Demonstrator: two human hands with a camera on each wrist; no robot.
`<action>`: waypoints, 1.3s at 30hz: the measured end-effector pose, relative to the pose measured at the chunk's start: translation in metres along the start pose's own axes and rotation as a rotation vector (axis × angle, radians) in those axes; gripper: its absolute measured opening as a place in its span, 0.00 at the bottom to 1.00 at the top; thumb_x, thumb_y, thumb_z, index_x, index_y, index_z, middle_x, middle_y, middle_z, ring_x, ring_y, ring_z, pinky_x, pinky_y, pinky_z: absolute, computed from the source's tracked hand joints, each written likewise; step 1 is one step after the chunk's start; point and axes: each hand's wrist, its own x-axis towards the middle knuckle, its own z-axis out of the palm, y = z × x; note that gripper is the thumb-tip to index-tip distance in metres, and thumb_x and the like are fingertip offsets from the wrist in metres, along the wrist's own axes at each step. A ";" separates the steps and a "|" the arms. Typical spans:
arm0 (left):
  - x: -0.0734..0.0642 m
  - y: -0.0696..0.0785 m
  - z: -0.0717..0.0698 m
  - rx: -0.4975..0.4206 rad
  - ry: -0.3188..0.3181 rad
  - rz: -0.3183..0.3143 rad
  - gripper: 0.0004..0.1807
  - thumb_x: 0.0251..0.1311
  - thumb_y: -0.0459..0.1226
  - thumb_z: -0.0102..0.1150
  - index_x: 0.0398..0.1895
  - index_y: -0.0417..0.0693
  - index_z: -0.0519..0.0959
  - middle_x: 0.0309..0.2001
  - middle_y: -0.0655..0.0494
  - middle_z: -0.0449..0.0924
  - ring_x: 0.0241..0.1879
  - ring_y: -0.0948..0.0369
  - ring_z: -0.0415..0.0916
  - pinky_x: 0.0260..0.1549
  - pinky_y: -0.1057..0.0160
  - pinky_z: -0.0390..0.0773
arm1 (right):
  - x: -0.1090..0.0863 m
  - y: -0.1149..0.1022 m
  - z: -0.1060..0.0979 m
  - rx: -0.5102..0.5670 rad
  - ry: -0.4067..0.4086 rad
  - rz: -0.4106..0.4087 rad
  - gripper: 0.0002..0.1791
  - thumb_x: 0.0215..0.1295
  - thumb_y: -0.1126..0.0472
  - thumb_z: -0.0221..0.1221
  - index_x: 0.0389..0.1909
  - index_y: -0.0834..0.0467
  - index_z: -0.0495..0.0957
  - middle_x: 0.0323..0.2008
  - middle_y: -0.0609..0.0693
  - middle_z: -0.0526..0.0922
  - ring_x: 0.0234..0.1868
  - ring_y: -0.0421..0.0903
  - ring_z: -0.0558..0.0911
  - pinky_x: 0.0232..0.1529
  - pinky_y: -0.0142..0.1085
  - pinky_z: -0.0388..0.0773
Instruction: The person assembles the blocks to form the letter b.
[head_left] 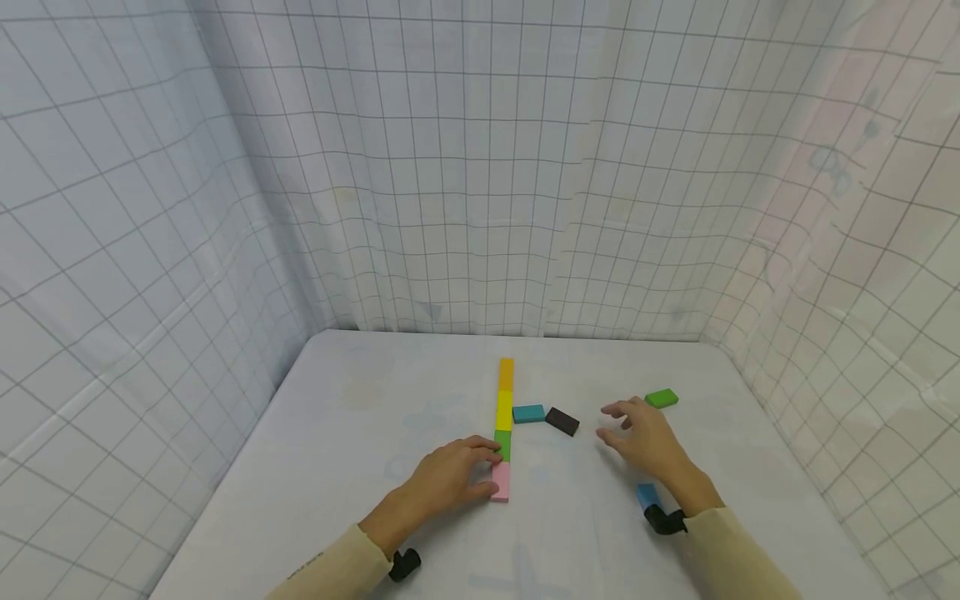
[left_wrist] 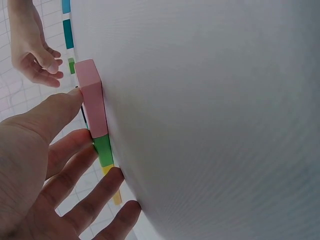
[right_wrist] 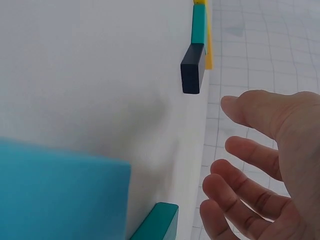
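Note:
A straight row of blocks runs away from me: a pink block (head_left: pixel 501 483), a green block (head_left: pixel 503 445), a yellow block (head_left: pixel 505 410) and an orange block (head_left: pixel 507 374). My left hand (head_left: pixel 448 477) lies along the row's left side, thumb at the pink block and loosely extended fingers by the green one. A teal block (head_left: pixel 528 413) juts rightward from the yellow block, and a black block (head_left: pixel 562 422) sits slanted at its right end. To the right of the black block, my right hand (head_left: pixel 647 440) hovers with relaxed, spread fingers and holds nothing.
A loose green block (head_left: pixel 662 398) lies beyond the right hand. Under the right wrist is a blue block (head_left: pixel 648 497), partly covered by the black wrist camera (head_left: pixel 665 521). Gridded white curtains (head_left: pixel 480 167) enclose the white table (head_left: pixel 360 400) at the back and sides.

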 end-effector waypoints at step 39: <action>-0.003 -0.001 0.000 -0.011 0.012 0.019 0.27 0.73 0.51 0.82 0.70 0.53 0.91 0.76 0.61 0.87 0.76 0.52 0.85 0.75 0.42 0.87 | -0.064 0.042 -0.045 0.119 -0.175 -0.131 0.24 0.70 0.52 0.83 0.62 0.57 0.92 0.52 0.53 0.87 0.37 0.31 0.77 0.35 0.29 0.77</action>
